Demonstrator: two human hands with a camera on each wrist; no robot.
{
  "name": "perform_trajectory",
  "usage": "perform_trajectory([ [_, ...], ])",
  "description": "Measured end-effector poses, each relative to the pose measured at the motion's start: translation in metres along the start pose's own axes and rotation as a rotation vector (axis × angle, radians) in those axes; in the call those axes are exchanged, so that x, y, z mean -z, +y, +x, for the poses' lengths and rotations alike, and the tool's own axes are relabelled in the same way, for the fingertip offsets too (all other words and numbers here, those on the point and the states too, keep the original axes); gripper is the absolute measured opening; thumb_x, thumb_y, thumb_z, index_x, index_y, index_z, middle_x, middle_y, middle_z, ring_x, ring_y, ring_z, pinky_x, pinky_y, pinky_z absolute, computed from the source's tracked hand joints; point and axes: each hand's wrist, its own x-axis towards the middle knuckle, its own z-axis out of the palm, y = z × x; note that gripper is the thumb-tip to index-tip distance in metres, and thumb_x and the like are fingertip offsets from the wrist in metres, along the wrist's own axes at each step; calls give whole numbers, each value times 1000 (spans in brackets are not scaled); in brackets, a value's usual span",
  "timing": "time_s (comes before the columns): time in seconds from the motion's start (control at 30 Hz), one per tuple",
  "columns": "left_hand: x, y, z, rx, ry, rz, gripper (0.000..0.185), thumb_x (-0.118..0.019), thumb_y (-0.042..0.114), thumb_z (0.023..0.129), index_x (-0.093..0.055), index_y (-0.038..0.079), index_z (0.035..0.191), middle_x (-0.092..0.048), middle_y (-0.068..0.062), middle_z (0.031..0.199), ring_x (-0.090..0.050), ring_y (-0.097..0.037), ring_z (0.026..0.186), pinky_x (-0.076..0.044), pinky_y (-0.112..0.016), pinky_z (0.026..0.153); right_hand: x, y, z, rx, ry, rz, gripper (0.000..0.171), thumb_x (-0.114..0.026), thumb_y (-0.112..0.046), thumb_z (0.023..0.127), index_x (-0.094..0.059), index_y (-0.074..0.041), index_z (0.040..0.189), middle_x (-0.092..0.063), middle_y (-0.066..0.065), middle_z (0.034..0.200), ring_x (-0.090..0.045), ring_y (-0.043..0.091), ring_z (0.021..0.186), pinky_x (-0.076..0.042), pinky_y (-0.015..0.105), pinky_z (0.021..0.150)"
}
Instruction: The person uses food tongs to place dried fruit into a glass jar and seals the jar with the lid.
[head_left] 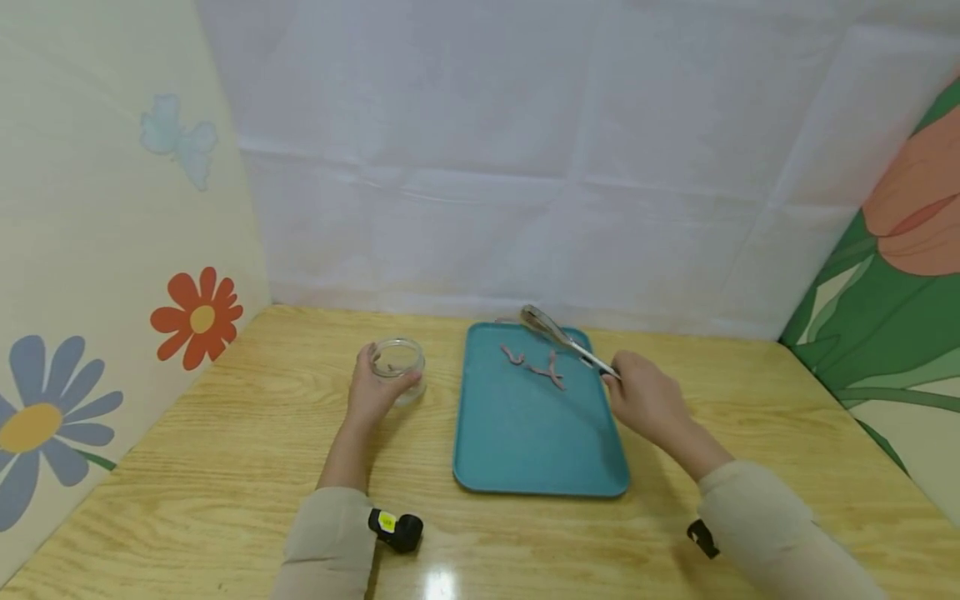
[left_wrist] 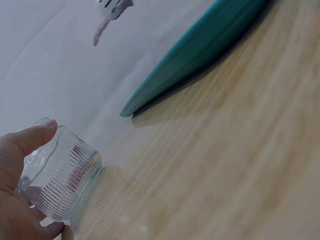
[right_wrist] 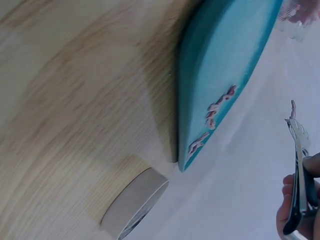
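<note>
My left hand [head_left: 378, 387] grips a clear ribbed glass jar [left_wrist: 62, 182], which stands on the table left of the tray. Through its wall, a few pinkish strips [left_wrist: 76, 172] show inside. My right hand [head_left: 647, 398] holds metal tongs [right_wrist: 300, 170], their slotted tips raised over the tray's far edge. A thin pink worm-like strip [left_wrist: 102, 31] hangs from the tips. Below, on the blue tray [head_left: 536, 446], lie several more pinkish worm-like strips [head_left: 547, 370], near its far end.
A grey ring-shaped object [right_wrist: 135, 205] lies on the wooden table [head_left: 225, 467] in the right wrist view. White cloth [head_left: 465, 167] hangs behind the table. Panels with painted flowers [head_left: 198, 321] flank both sides.
</note>
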Motion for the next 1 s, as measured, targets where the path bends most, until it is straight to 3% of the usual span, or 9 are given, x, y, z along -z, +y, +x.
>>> perform_trajectory([
  [0.27, 1, 1, -1, 9, -1, -20, 94, -70, 27, 72, -6, 7, 138, -18, -20, 137, -19, -37, 121, -21, -49, 95, 1, -20, 11, -79, -31, 69, 13, -53, -16, 86, -48, -6, 78, -43, 3, 63, -39, 17, 51, -32, 29, 41],
  [0.63, 1, -1, 0, 10, -15, -36, 94, -70, 27, 72, -6, 6, 137, -16, -19, 138, -19, -37, 122, -22, -49, 95, -9, -47, 24, -101, 46, 181, 13, -54, -17, 85, -49, -7, 77, -47, 3, 66, -44, 17, 55, -34, 32, 45],
  [1.0, 0, -1, 2, 13, -9, -12, 94, -71, 28, 72, -7, 6, 137, -17, -19, 138, -19, -36, 122, -20, -48, 96, -22, -80, 32, -133, -18, 278, 12, -51, -20, 87, -49, -9, 81, -48, 0, 68, -44, 15, 54, -34, 29, 45],
])
